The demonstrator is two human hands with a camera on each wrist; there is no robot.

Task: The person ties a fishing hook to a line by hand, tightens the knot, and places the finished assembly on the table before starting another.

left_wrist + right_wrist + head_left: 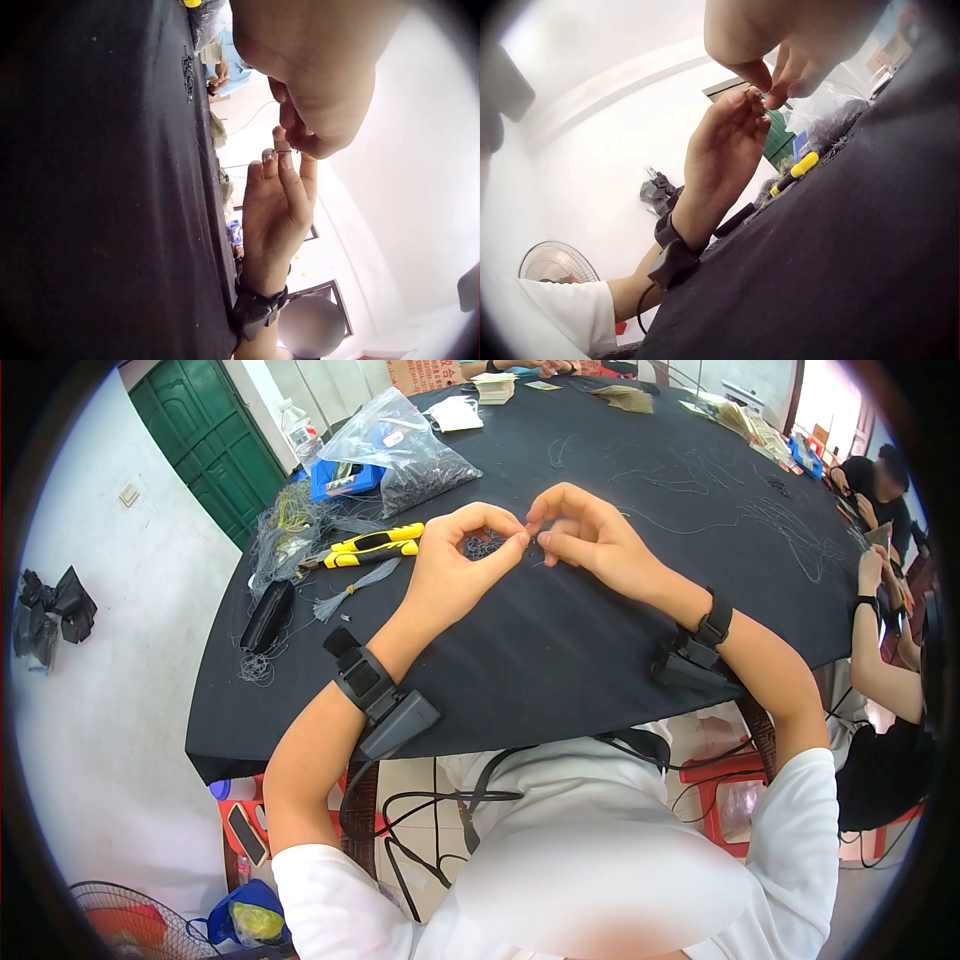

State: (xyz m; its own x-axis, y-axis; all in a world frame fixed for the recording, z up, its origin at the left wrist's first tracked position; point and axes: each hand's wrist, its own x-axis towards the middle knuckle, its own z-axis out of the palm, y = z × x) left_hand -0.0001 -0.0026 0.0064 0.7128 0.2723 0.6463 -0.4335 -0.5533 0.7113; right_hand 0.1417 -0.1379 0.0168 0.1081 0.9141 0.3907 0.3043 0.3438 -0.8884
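In the head view my left hand [455, 565] and right hand [600, 545] meet fingertip to fingertip above the black-covered table. My left thumb and index finger pinch a small, thin dark piece [283, 152], seen in the left wrist view at the fingertips. A fine pale line [255, 118] trails off beside the fingers there. My right hand, thumb and index finger brought together, pinches at the same spot; its fingers partly hide the piece. On the cloth behind my left fingers lies a small heap of dark bits [482, 547].
Left of my hands lie yellow-black pliers [375, 546], a tied bundle of grey line [355, 590] and a black case [268, 616]. Behind them are a clear bag [425, 465] and a blue box [345, 480]. Loose strands [790, 525] spread at right. Other people sit around the table.
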